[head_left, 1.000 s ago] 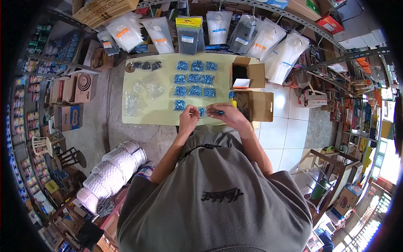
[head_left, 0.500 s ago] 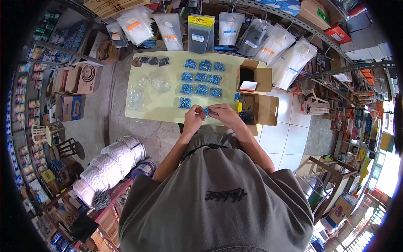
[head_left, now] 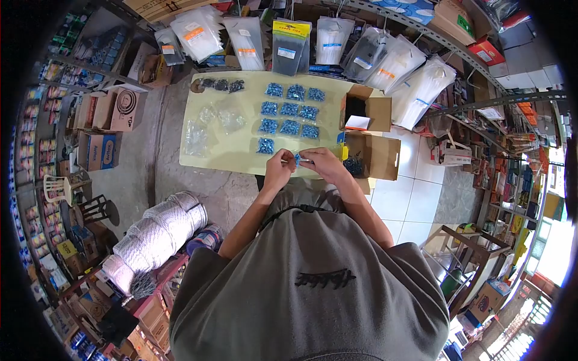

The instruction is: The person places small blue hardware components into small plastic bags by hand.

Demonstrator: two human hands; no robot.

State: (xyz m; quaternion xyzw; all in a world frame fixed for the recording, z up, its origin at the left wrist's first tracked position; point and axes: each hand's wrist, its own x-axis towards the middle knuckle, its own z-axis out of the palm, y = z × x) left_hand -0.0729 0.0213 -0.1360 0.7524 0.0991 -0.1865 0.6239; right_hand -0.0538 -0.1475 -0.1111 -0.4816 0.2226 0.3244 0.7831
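Observation:
Over the near edge of the pale yellow table (head_left: 235, 155), my left hand (head_left: 280, 169) and my right hand (head_left: 323, 163) meet with fingers pinched. Between them is a small clear plastic bag with blue pieces (head_left: 297, 159), partly hidden by the fingers. Just beyond my hands lie several similar bags of blue pieces (head_left: 289, 127) in rows; the nearest bag (head_left: 265, 146) sits close to my left hand. What the blue pieces are is too small to tell. Right of my right hand stands an open cardboard box (head_left: 376, 157) with dark contents.
Clear plastic bags (head_left: 197, 137) lie at the table's left, with bags of dark pieces (head_left: 229, 85) behind them. A second open box (head_left: 368, 105) stands at the right edge. Packs of cable ties (head_left: 291, 51) hang beyond the table. A large white roll (head_left: 159, 231) is at left.
My hands stay together around the small bag, with slight finger movement. The whole view has shifted a little; the rows of bags are unchanged.

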